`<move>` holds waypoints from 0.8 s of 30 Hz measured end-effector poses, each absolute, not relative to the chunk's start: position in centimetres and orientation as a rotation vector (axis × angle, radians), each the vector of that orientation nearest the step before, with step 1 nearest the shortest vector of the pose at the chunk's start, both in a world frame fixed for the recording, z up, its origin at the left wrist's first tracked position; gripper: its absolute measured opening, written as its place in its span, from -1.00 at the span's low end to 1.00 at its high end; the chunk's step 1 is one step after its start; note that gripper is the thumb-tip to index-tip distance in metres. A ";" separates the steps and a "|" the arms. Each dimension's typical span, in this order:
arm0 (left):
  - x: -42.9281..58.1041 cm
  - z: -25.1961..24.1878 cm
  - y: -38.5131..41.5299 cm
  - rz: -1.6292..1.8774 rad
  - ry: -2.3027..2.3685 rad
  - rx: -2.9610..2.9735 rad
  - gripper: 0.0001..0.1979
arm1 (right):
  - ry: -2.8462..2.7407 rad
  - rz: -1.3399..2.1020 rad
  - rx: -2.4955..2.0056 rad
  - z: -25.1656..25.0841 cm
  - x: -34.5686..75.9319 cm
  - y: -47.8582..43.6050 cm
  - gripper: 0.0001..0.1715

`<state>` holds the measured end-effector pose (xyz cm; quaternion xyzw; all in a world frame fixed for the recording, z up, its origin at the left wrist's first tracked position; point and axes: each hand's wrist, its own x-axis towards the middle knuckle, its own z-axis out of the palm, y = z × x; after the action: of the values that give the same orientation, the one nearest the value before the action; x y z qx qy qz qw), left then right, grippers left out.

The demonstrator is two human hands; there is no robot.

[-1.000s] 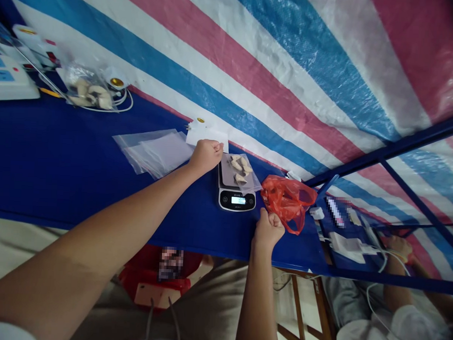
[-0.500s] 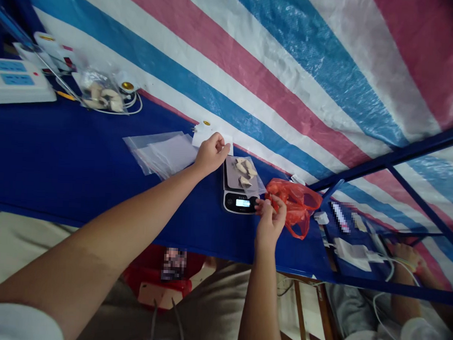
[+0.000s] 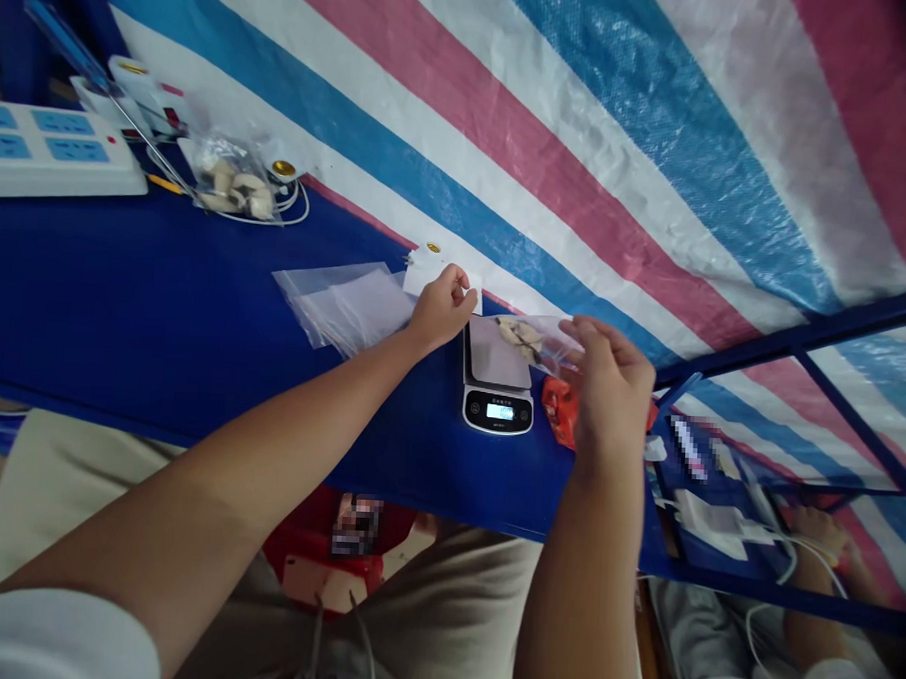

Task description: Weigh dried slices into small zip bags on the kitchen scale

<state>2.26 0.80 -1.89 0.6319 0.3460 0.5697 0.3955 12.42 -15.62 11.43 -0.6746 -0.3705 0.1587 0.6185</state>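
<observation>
My right hand (image 3: 613, 377) pinches a small clear plastic bag (image 3: 554, 342) by its right end. Inside are pale, dark-edged pieces (image 3: 519, 336) resembling mushroom slices. The bag is tilted over the back right of a digital kitchen scale (image 3: 497, 412), whose display is lit but too blurred to read. Closed, with fingers curled together, my left hand (image 3: 447, 304) hovers by the scale's back left corner, in front of a white card or box (image 3: 420, 275). What its fingers hold, if anything, cannot be made out. Flat clear bags (image 3: 357, 300) lie left of it.
A red plastic bag (image 3: 560, 409) sits right of the scale, partly behind my right wrist. Further left are a filled clear bag (image 3: 239, 185) and a white power strip (image 3: 63, 152). A striped sheet (image 3: 507, 132) backs the blue table (image 3: 199, 318). Another person's hand (image 3: 820, 531) shows far right.
My right hand has taken hold of the bag of pieces and lifted it off the scale, up and to the right. My left hand stays by the scale's back left corner.
</observation>
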 end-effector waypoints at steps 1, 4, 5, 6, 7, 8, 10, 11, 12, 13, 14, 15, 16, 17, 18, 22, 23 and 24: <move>2.3 -1.9 0.8 1.433 0.877 1.596 -0.86 | -0.869 0.347 -1.576 12.3 12.3 -15.9 -0.62; 2.3 -1.8 0.7 1.417 0.860 1.593 -0.86 | -0.888 0.363 -1.594 13.7 12.3 -16.2 -0.65; 2.3 -1.8 0.7 1.419 0.858 1.592 -0.86 | -0.889 0.377 -1.570 13.8 12.3 -16.0 -0.66; 2.3 -1.8 0.7 1.422 0.857 1.589 -0.86 | -0.890 0.385 -1.532 13.8 12.5 -15.8 -0.68; 2.3 -1.7 0.7 1.425 0.860 1.588 -0.86 | -0.895 0.383 -1.484 13.5 12.6 -15.6 -0.68; 2.3 -1.7 0.7 1.432 0.863 1.587 -0.86 | -0.898 0.369 -1.434 13.0 12.7 -15.4 -0.68; 2.2 -1.6 0.7 1.455 0.862 1.589 -0.86 | -0.893 0.359 -1.368 11.2 13.0 -15.7 -0.64; 2.2 -1.6 0.7 1.469 0.856 1.595 -0.86 | -0.885 0.366 -1.367 9.8 13.1 -16.2 -0.60; 2.1 -1.6 0.7 1.485 0.851 1.603 -0.86 | -0.872 0.391 -1.391 8.3 13.2 -16.9 -0.57; 2.1 -1.7 0.7 1.501 0.849 1.610 -0.86 | -0.862 0.416 -1.441 6.5 13.2 -17.9 -0.52; 2.1 -1.8 0.7 1.514 0.850 1.616 -0.86 | -0.855 0.400 -1.511 4.7 13.3 -19.1 -0.50; 2.1 -1.9 0.7 1.522 0.853 1.622 -0.86 | -0.830 0.348 -1.571 2.9 13.4 -20.4 -0.51; 2.2 -2.0 0.8 1.526 0.856 1.626 -0.86 | -0.772 0.305 -1.602 1.3 13.4 -21.8 -0.53; 2.3 -2.1 0.8 1.528 0.859 1.628 -0.86 | -0.720 0.290 -1.625 -0.1 13.5 -23.0 -0.54; 2.5 -2.1 0.9 1.528 0.859 1.631 -0.86 | -0.684 0.270 -1.642 -1.2 13.5 -24.2 -0.55; 2.4 -0.1 0.2 1.515 0.863 1.625 -0.87 | -0.623 0.168 -1.672 -3.0 13.4 -26.5 -0.61; 2.1 0.8 -0.6 1.495 0.862 1.618 -0.87 | -0.621 0.158 -1.668 -3.0 13.4 -26.5 -0.62; 1.4 1.9 -1.8 1.456 0.852 1.619 -0.87 | -0.626 0.163 -1.661 -2.9 13.3 -26.5 -0.61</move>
<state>1.44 -1.85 1.90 0.6373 0.3354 0.5732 0.3908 13.32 -26.50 -2.88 -0.7249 -0.2733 0.0711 0.6283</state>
